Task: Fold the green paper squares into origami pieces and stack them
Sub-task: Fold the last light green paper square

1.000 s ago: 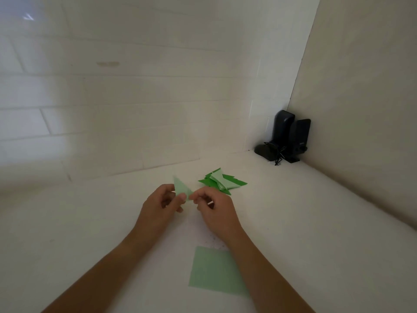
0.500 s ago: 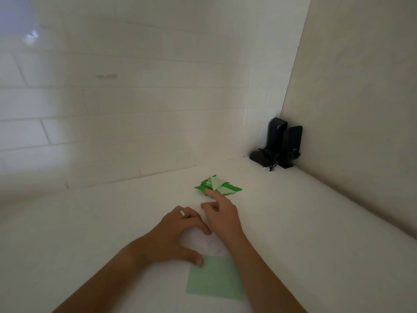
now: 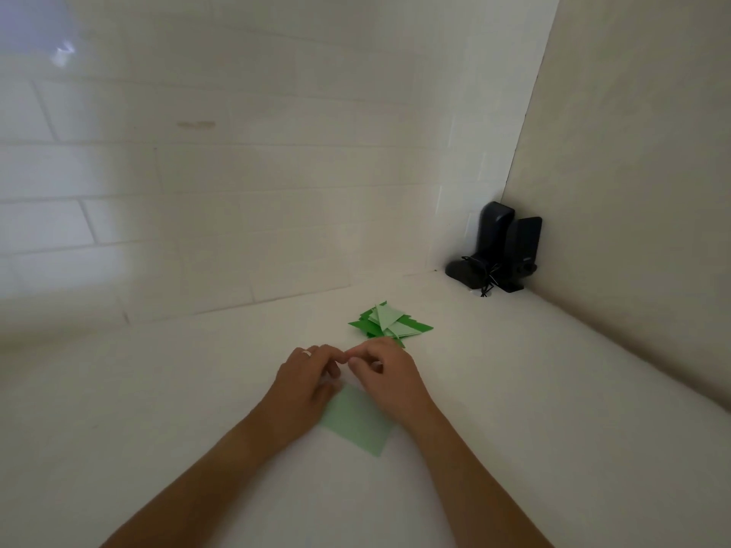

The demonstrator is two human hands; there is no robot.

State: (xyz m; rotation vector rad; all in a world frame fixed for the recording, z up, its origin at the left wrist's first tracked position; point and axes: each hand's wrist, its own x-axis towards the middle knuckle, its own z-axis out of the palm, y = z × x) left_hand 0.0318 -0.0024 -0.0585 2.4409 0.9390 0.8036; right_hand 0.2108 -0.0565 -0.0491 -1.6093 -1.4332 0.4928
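A light green paper square (image 3: 358, 425) lies flat on the white counter, turned like a diamond, with its far corner hidden under my hands. My left hand (image 3: 306, 383) sits on its left upper edge, thumb on the paper and fingers curled over the far corner. My right hand (image 3: 389, 375) covers the right upper edge with curled fingers, its fingertips meeting those of the left; whether it pinches the paper is hidden. Just beyond my right hand lies the stack of folded green origami pieces (image 3: 389, 322), light and dark green triangles.
Two black speakers (image 3: 498, 251) with a tangled cable stand in the far right corner. A white tiled wall (image 3: 237, 172) runs behind the counter and a beige wall (image 3: 633, 191) closes the right side.
The folded piece I held a second ago now lies on the stack. Both hands have come back to the flat green square, which has turned from straight to diamond-wise.
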